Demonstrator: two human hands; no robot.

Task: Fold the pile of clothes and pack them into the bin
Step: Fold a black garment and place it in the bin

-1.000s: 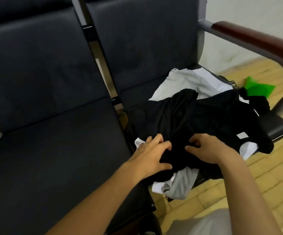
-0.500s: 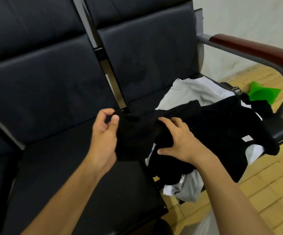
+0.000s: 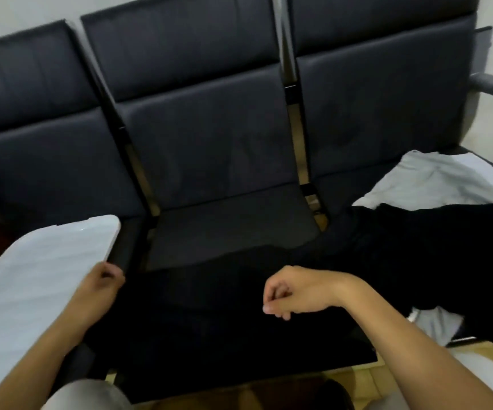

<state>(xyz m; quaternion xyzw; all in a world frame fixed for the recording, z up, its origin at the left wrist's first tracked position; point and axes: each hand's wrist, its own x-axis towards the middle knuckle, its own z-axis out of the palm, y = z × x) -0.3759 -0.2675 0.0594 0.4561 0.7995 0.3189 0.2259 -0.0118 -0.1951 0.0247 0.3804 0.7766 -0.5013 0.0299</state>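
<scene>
- Both my hands pinched the top edge of a black garment [image 3: 224, 306], my left hand [image 3: 99, 287] at its left corner and my right hand [image 3: 294, 291] toward its right, fingers curled tight on the cloth.
- That garment lay spread across the middle seat [image 3: 233, 226] of a row of 3 dark padded chairs, reaching the seat's front edge.
- On the right seat sat the rest of the pile [image 3: 434, 232]: more black cloth with a pale grey piece [image 3: 434, 179] behind it and a bit of white [image 3: 434, 324] showing beneath.
- On the left seat, just beside my left hand, rested a white bin lid [image 3: 41, 279]; whether a bin sat under it I could not tell.
</scene>
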